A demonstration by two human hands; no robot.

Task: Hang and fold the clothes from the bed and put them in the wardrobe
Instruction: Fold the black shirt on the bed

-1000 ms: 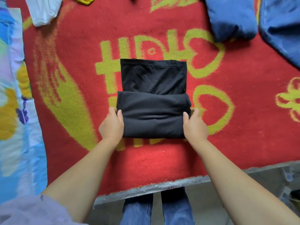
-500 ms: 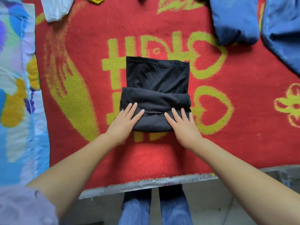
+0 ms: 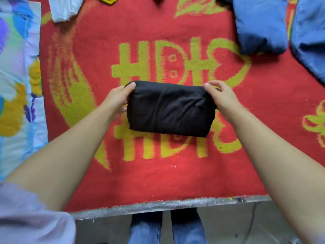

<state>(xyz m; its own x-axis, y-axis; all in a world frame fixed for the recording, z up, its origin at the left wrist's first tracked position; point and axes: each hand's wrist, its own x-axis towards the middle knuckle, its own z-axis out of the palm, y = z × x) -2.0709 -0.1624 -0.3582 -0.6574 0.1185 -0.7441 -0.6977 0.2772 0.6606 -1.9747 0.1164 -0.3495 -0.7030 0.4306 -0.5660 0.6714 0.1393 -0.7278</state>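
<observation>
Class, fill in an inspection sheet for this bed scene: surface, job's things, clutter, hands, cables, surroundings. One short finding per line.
Surface: red blanket with yellow lettering covers the bed.
Job's things: black garment folded into a compact bundle; blue clothes and a white garment lie unfolded at the far edge.
Clutter: yellow item, mostly cut off.
Hands: left hand and right hand grip the bundle's ends.
Cables: nothing seen.
Surroundings: patterned sheet at left; grey floor below.

A red blanket (image 3: 175, 173) with yellow lettering covers the bed, bearing a folded black garment (image 3: 170, 108) between the hands, blue clothes (image 3: 260, 27) beyond the right hand (image 3: 221, 99), and a white cloth (image 3: 65, 7) beyond the left hand (image 3: 117, 101).
</observation>
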